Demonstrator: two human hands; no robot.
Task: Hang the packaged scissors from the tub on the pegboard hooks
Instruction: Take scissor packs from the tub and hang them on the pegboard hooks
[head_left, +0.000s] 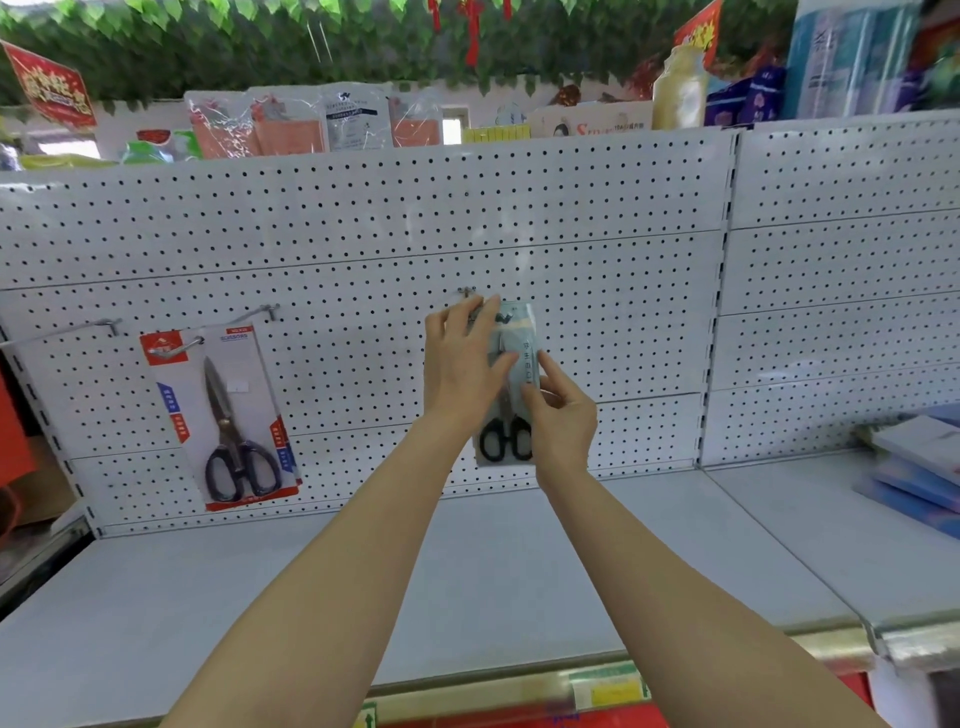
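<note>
A pale blue pack of black-handled scissors (511, 441) is held up against the white pegboard (363, 234), its top at a metal hook (467, 292). My left hand (460, 371) grips the pack's upper left part, fingers near the hook. My right hand (563, 415) pinches its right edge lower down. Whether the pack's hole is over the hook is hidden by my fingers. To the left, a red-and-white pack of scissors (228, 415) hangs from another hook (182, 347). The tub is out of view.
Two bare hooks (111, 326) (270, 310) stick out at the left. A grey shelf (467, 571) runs below the board. Blue flat packs (919, 467) lie stacked at the right. Packaged goods (291, 122) and boxes line the top of the unit.
</note>
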